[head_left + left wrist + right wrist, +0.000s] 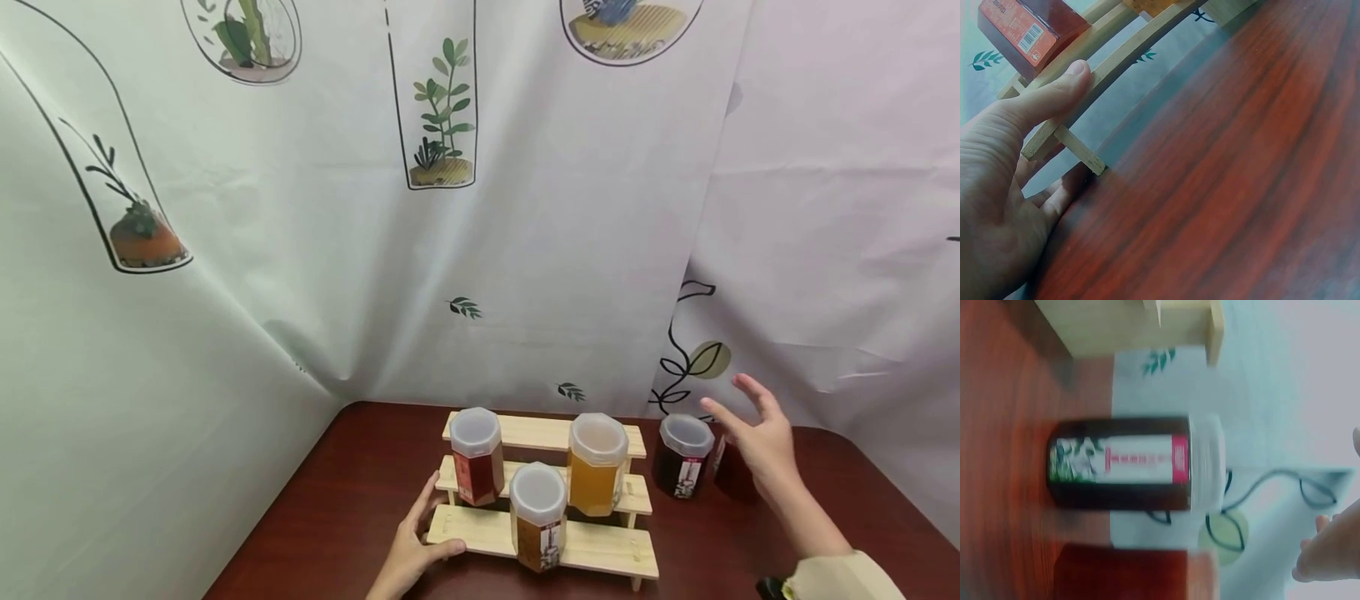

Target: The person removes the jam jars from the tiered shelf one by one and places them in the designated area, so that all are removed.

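Right hand (765, 437): your fingers are released, thumb and forefinger spread apart with nothing between them. They hang above and beside the two jars to the right of the stand. Left hand (412, 537): your fingers grasp the near left end of the wooden stand (611, 550), thumb on top of the lowest board.

Closest to your right hand: the dark jar (684, 458), upright with its lid on, and just right of it a dark red jar (733, 475), partly hidden behind that hand. The right wrist view shows a gap between them. On the stand: a red jar (477, 467) at left and an orange jar (595, 479) at right, both on the middle board; a brown jar (538, 525) on the lowest board. All stand on the desk (315, 517), backed by a printed cloth (600, 250).

Handling, my judgement: the step appears to be a reach for a jar. Come down from above, thumb and fingers well outside its sides. Grip the body below the lid, squarely, without nudging its neighbour. Steady the stand lightly; pulling it could tip the jars.
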A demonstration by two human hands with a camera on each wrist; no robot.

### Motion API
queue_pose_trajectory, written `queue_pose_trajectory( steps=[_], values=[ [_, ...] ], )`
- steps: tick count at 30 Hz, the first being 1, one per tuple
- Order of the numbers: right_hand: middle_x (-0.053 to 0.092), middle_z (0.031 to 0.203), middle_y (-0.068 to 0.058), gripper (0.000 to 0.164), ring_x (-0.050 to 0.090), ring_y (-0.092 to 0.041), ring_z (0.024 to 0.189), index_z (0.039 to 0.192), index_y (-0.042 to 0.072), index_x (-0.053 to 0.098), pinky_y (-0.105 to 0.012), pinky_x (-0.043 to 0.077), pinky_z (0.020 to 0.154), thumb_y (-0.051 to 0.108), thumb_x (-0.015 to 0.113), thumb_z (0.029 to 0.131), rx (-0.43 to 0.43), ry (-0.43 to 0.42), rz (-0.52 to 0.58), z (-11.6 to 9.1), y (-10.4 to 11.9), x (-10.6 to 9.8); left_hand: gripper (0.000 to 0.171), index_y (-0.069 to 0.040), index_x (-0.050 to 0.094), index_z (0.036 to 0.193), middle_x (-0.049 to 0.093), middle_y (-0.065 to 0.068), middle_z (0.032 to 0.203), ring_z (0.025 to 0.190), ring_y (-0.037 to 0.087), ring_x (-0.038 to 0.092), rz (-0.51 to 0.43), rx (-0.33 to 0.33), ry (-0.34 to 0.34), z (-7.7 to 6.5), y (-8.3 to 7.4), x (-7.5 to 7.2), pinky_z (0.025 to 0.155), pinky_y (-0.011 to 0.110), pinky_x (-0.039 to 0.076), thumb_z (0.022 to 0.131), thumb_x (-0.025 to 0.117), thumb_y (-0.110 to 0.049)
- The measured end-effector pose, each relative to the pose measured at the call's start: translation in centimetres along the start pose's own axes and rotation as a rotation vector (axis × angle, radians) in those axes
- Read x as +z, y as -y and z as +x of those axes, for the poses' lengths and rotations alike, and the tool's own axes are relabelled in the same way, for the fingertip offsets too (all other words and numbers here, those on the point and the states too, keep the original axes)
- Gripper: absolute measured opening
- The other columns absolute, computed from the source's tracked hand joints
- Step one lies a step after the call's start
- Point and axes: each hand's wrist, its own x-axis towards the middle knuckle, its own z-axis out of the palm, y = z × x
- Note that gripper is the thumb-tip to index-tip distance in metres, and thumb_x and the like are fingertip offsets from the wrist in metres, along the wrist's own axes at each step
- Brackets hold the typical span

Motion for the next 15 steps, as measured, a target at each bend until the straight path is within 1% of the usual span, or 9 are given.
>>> queue_pose_trajectory(
  steps=[3,5,7,9,10,12,13,14,15],
  values=[
    [0.041,0.145,0.019,0.076,0.047,0.013,0.107,0.155,0.015,0.027,-0.003,0.041,0.078,0.025,0.068,0.092,-0.071,0.042,-0.190,-0.8,0.2,1.2,0.105,-0.018,0.020,0.157,0.049,0.027,0.143,0.104,-0.003,0.059,0.003,-0.003,-0.004,0.0,0.0,0.0,0.085,0.021,0.051,0.074,0.083,-0.007],
    [0.040,0.148,0.017,0.075,0.034,0.012,0.126,0.155,0.014,0.026,-0.001,0.034,0.093,0.027,0.067,0.093,-0.091,0.089,-0.224,-1.3,0.3,1.9,0.105,-0.017,0.020,0.157,0.049,0.027,0.143,0.104,-0.003,0.059,0.005,-0.005,-0.003,0.0,-0.1,0.0,0.084,0.021,0.052,0.074,0.083,-0.008],
    [0.037,0.150,0.016,0.073,0.021,0.011,0.137,0.155,0.015,0.026,0.001,0.026,0.098,0.028,0.065,0.095,-0.084,0.152,-0.218,-1.8,0.3,2.5,0.105,-0.016,0.019,0.157,0.048,0.028,0.143,0.105,-0.004,0.059,0.004,-0.006,0.000,0.0,-0.1,0.0,0.085,0.021,0.052,0.074,0.083,-0.009],
    [0.037,0.148,0.018,0.071,0.018,0.000,0.145,0.155,0.015,0.027,-0.008,0.024,0.110,0.028,0.063,0.096,-0.068,0.207,-0.197,-2.3,0.4,2.9,0.105,-0.015,0.019,0.157,0.049,0.028,0.143,0.105,-0.003,0.059,0.001,-0.009,0.003,0.0,-0.1,0.0,0.085,0.022,0.052,0.074,0.083,-0.009],
    [0.037,0.146,0.019,0.070,0.016,-0.007,0.149,0.155,0.014,0.027,-0.017,0.023,0.117,0.028,0.062,0.096,-0.058,0.239,-0.177,-2.5,0.5,3.1,0.105,-0.016,0.019,0.157,0.049,0.028,0.143,0.105,-0.003,0.059,0.000,-0.010,0.004,0.0,-0.1,0.0,0.085,0.022,0.052,0.074,0.083,-0.009],
    [0.038,0.144,0.022,0.068,0.015,-0.017,0.151,0.155,0.014,0.026,-0.034,0.023,0.122,0.028,0.060,0.098,-0.039,0.302,-0.147,-3.0,0.6,3.5,0.105,-0.016,0.018,0.157,0.049,0.028,0.142,0.105,-0.003,0.059,0.003,-0.012,0.004,0.0,-0.1,0.0,0.085,0.022,0.052,0.074,0.083,-0.009],
    [0.039,0.142,0.025,0.067,0.016,-0.016,0.151,0.155,0.014,0.027,-0.045,0.021,0.122,0.028,0.059,0.098,-0.035,0.327,-0.131,-3.2,0.6,3.7,0.106,-0.015,0.018,0.157,0.049,0.028,0.142,0.105,-0.003,0.059,0.006,-0.013,0.004,0.0,-0.1,0.0,0.085,0.022,0.052,0.074,0.083,-0.009],
    [0.041,0.140,0.027,0.065,0.019,-0.011,0.150,0.154,0.013,0.028,-0.045,0.022,0.121,0.026,0.059,0.098,-0.041,0.349,-0.118,-3.4,0.6,3.9,0.106,-0.015,0.018,0.157,0.049,0.028,0.142,0.104,-0.003,0.059,0.007,-0.012,0.004,0.0,-0.1,0.0,0.085,0.022,0.052,0.074,0.083,-0.009],
    [0.042,0.137,0.029,0.064,0.022,-0.002,0.147,0.154,0.013,0.029,-0.037,0.026,0.121,0.025,0.059,0.098,-0.051,0.370,-0.116,-3.6,0.7,4.1,0.106,-0.015,0.018,0.157,0.049,0.028,0.142,0.104,-0.003,0.059,0.009,-0.012,0.005,0.0,-0.1,0.0,0.085,0.022,0.052,0.074,0.083,-0.010]
  ],
)
